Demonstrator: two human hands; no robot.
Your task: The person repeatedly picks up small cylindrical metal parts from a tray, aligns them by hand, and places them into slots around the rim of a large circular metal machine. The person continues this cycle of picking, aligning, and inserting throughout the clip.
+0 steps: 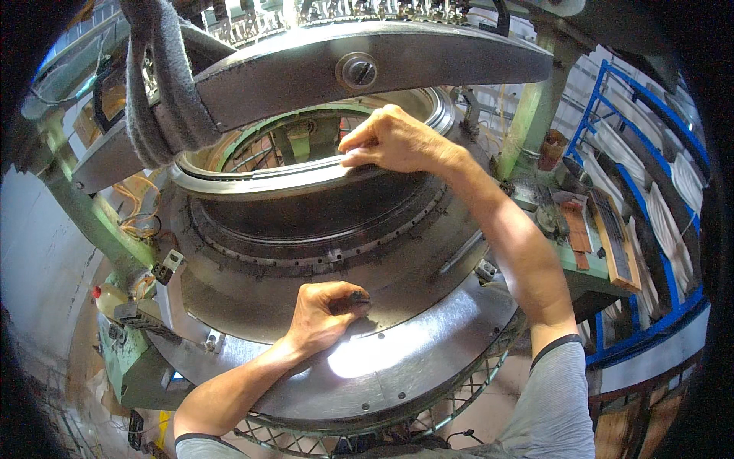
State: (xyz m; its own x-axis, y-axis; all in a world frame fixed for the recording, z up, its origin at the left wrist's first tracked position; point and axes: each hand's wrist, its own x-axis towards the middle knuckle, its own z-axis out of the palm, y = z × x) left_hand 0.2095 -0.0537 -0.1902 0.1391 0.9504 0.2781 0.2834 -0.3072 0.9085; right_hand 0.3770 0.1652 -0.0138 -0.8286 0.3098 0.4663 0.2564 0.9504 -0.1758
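Observation:
My right hand point(394, 139) reaches over to the front rim of a raised metal ring point(264, 182) on a large round machine. Its thumb and fingertips are pinched together at the rim; whatever they hold is too small or hidden to make out. Lower down, my left hand point(325, 314) hovers over or rests by the inner edge of a shiny curved metal plate point(390, 356); contact is unclear. Its fingers curl round small dark pieces point(358, 297), whose kind cannot be told. Between the hands lies a wide dull metal cone point(260, 287) with a slotted band around its top.
A curved steel bar point(290, 88) with a large screw spans above the ring, grey cloth point(164, 92) draped over it. Green posts point(95, 206) flank the machine. At right are a wooden-edged tray point(614, 241) and a blue rack point(646, 145) holding white material. A bottle point(111, 298) stands left.

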